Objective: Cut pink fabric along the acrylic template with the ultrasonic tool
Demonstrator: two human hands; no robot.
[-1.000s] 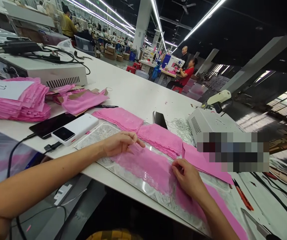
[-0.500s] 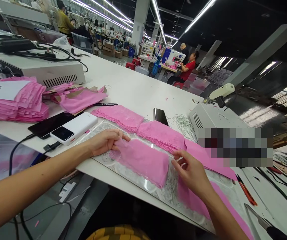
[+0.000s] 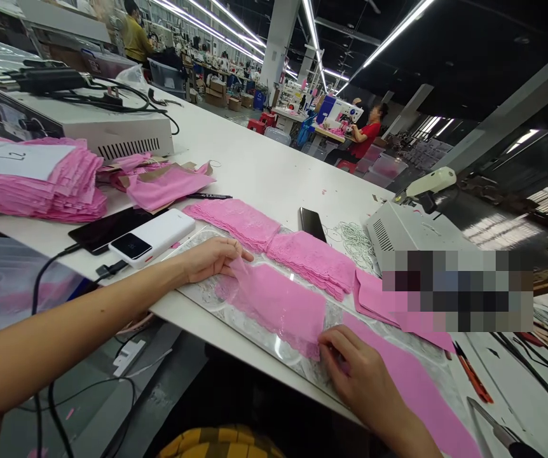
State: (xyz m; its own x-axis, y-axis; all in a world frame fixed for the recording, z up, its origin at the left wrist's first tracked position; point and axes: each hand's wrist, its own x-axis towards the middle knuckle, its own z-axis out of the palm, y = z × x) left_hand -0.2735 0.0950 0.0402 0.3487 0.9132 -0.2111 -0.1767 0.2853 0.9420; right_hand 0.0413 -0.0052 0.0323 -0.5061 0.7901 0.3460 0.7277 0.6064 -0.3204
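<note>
A pink lace piece [image 3: 281,304] lies on a clear plastic template [image 3: 236,321] at the near edge of the white table [image 3: 264,172]. My left hand [image 3: 210,257] pinches the piece's upper left corner, fingers closed on it. At the piece's lower right corner my right hand [image 3: 360,372] grips the fabric edge, fingers curled. Two stacks of pink lace [image 3: 236,219] [image 3: 315,257] lie just behind the template. A longer pink strip [image 3: 417,388] runs under my right wrist.
A power bank [image 3: 152,237] and a dark phone [image 3: 105,228] lie left of the template, another phone [image 3: 312,222] behind it. Pink fabric bundle [image 3: 35,181], white machine boxes [image 3: 78,124] [image 3: 412,232], scissors [image 3: 498,432], red snips [image 3: 474,378] at right. Other workers sit far back.
Both hands lifted the lace piece, shifted it left and set it down again. My right hand dropped from the piece's upper right edge to its lower right corner.
</note>
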